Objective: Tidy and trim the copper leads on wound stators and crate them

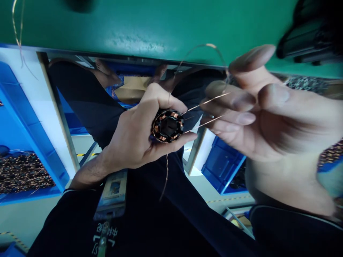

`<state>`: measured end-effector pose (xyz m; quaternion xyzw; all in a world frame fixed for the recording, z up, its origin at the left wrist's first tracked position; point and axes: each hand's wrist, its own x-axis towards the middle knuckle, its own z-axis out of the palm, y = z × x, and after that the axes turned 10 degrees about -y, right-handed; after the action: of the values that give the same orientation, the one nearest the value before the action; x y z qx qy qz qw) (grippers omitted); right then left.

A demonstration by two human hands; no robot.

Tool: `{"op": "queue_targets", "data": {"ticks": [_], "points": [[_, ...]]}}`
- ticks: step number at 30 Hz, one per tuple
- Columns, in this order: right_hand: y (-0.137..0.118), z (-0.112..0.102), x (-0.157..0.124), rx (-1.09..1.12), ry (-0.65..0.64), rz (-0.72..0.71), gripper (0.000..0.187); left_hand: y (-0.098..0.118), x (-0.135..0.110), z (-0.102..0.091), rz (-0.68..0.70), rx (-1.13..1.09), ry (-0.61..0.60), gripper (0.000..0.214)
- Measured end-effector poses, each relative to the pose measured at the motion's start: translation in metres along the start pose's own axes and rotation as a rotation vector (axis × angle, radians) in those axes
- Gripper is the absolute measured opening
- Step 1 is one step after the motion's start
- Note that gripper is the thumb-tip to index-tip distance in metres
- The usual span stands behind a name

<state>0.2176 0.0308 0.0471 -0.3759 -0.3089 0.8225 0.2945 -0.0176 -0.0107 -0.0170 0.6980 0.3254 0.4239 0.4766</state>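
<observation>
A small round motor stator (pixel 168 125), a dark ring wound with copper coils, is gripped between the thumb and fingers of my left hand (pixel 135 130). Its open end faces up toward me. Thin copper wire ends (pixel 206 102) stick out to the right, and one twisted wire (pixel 167 169) hangs below it. Another wire (pixel 210 45) arcs above, toward the other hand. My right hand (pixel 241 103), partly blurred, is just right of the stator with thumb and fingers apart. The wire tips pass in front of its fingers; no grip on them shows.
A green tabletop (pixel 128 25) crosses the top, with black parts (pixel 313 39) at its right and loose copper wire (pixel 18 32) over its left edge. A blue bin (pixel 60 171) at left contains many copper-wound pieces. Another blue bin (pixel 221 160) stands below right.
</observation>
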Motion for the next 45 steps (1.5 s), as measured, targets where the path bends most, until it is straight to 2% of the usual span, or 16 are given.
{"op": "queue_targets", "data": {"ticks": [3,6,8,10,13,15,17,18,20,21,23,26,31,35,41,45], "points": [[0.007,-0.009,-0.002,0.045,-0.078,0.005,0.026,0.001,-0.001,0.005,-0.003,-0.040,0.087,0.037],[0.014,-0.013,-0.006,0.019,-0.114,-0.028,0.022,0.003,0.001,0.007,-0.029,0.027,0.074,0.030],[0.018,-0.015,-0.009,0.011,-0.079,-0.010,0.024,0.003,0.002,0.008,0.012,0.099,0.072,0.024],[0.024,-0.018,-0.008,0.051,-0.032,0.075,0.029,0.000,0.001,0.011,0.034,0.156,0.098,0.020],[0.034,-0.021,-0.005,0.066,0.022,0.160,0.035,-0.010,-0.004,0.018,0.009,0.188,0.122,0.022],[0.036,-0.017,-0.006,-0.136,0.110,0.054,0.032,-0.019,-0.007,0.022,0.044,0.204,0.127,0.023],[0.032,-0.007,-0.010,-0.550,0.233,-0.118,0.033,-0.025,-0.008,0.024,0.070,0.238,0.110,0.025],[0.028,0.000,-0.013,-0.766,0.247,-0.171,0.041,-0.027,-0.008,0.023,0.069,0.258,0.093,0.027],[0.018,0.014,-0.017,-1.060,0.150,-0.159,0.057,-0.025,-0.006,0.020,0.068,0.297,0.069,0.030],[0.013,0.020,-0.019,-1.108,0.068,-0.107,0.059,-0.023,-0.004,0.018,0.077,0.316,0.061,0.031],[0.005,0.027,-0.018,-1.082,-0.064,-0.011,0.056,-0.016,-0.001,0.013,0.094,0.336,0.055,0.027],[-0.005,0.027,-0.014,-0.995,-0.141,0.028,0.045,-0.008,0.002,0.007,0.105,0.259,0.064,0.016],[-0.016,0.026,-0.013,-0.956,-0.193,0.032,0.016,-0.002,0.000,0.002,0.028,0.078,0.016,0.023],[-0.024,0.030,-0.015,-0.988,-0.182,0.017,0.016,-0.003,0.001,0.003,0.050,-0.032,0.050,0.020],[-0.025,0.026,-0.020,-1.131,-0.130,-0.084,0.011,-0.003,0.003,-0.005,0.069,-0.041,-0.022,0.024],[-0.022,0.020,-0.018,-1.302,-0.195,-0.210,0.006,-0.001,0.000,-0.011,-0.039,-0.116,-0.050,0.030]]}}
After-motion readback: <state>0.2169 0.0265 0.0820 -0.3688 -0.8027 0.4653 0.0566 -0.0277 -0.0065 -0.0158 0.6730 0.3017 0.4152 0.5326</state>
